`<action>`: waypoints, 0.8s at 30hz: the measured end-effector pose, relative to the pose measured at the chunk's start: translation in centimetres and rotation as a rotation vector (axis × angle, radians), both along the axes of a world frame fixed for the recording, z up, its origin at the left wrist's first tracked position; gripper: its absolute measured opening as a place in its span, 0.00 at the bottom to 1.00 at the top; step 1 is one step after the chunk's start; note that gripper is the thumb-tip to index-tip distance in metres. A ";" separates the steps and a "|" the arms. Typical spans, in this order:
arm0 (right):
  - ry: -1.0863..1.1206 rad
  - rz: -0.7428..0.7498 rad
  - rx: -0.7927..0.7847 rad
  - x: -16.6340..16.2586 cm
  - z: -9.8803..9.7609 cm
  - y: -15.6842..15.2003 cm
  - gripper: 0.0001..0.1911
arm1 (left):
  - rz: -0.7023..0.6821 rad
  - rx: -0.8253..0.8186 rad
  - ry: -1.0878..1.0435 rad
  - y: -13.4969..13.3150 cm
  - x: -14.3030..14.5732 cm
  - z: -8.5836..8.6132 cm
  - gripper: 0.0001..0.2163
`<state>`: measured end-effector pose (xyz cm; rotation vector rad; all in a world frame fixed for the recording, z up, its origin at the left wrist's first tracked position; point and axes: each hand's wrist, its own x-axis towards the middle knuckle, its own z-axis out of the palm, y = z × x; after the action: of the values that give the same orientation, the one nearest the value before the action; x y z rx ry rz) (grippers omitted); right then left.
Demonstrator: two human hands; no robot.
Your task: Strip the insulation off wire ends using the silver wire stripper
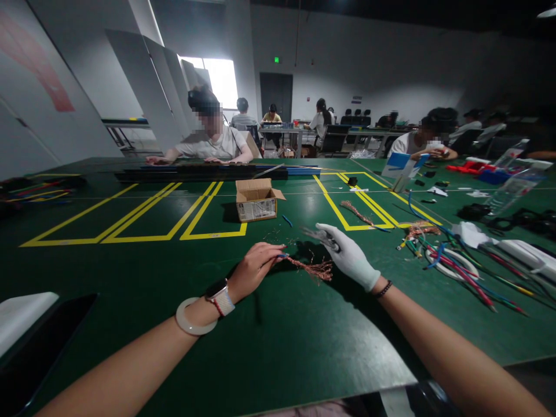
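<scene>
My left hand [256,269], bare with a watch and a pale bangle at the wrist, is closed on the blue-sheathed end of a copper wire [319,270]. The wire's bare strands fan out to the right, just above the table. My right hand [350,255] wears a white glove and is closed around a silvery metal tool [322,236]. Blur hides the exact kind of tool; its tip points left, above the frayed strands. A short blue piece of wire sheath [287,220] lies beyond my hands, with thin copper bits scattered nearby.
An open cardboard box [257,208] stands ahead on the green table [143,266], which has yellow tape outlines. To the right lie coloured wires [460,272], a copper bundle [358,214] and plastic bottles [516,185]. A dark, flat device [47,353] is at near left. Co-workers sit opposite.
</scene>
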<state>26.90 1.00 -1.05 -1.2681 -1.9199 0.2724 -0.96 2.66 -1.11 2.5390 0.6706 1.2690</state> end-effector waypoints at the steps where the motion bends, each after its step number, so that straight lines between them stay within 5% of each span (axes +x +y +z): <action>1: -0.046 0.061 0.011 -0.6 0.2 -0.5 0.27 | -0.011 0.010 -0.002 0.0 0.0 0.0 0.09; 6: -0.099 0.179 0.024 -2.7 0.9 -1.9 0.33 | -0.062 0.017 0.024 -0.1 -0.2 0.3 0.10; 24: -0.238 0.212 0.026 -2.8 1.1 -1.7 0.32 | -0.069 0.130 0.078 -0.6 -0.3 0.6 0.11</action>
<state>24.09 -0.72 0.04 -1.1210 -2.2583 0.2103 -1.23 2.04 -0.55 2.7035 0.5269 1.2334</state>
